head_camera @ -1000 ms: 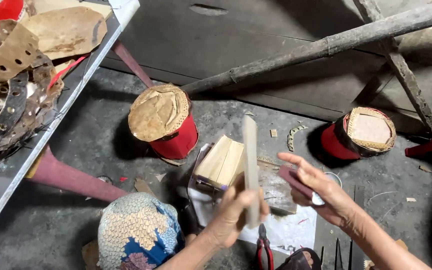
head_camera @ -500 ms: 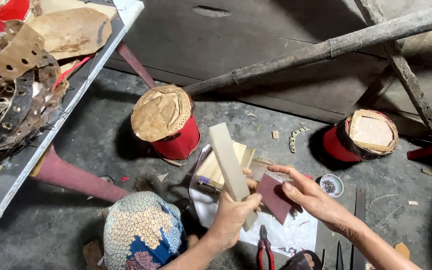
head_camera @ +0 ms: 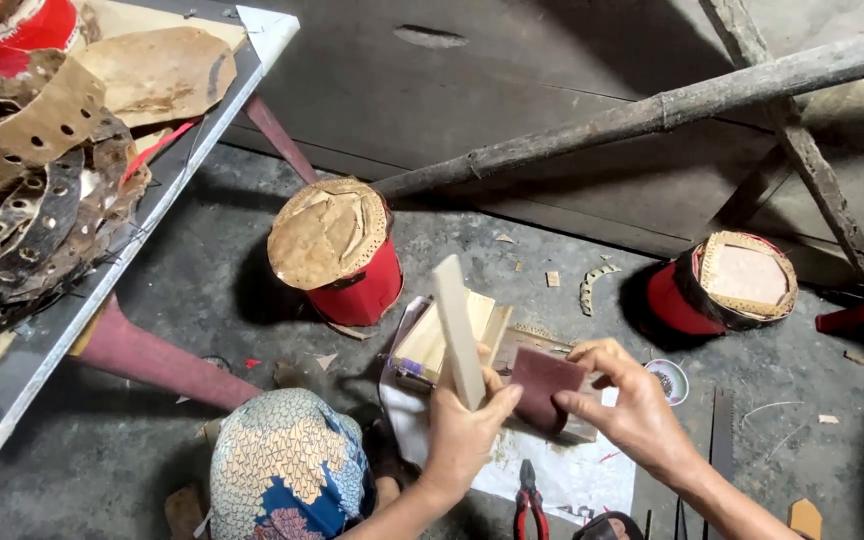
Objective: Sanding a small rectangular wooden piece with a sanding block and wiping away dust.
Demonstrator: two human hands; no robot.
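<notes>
Red tin (head_camera: pixel 357 285) capped with leather scrap; contents probably hidden.

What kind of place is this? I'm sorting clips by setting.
Probably a small handcraft workshop with a bare floor. The left hand holds a pale wooden strip, the right hand a dark sanding sheet; pliers lie nearby.
</notes>
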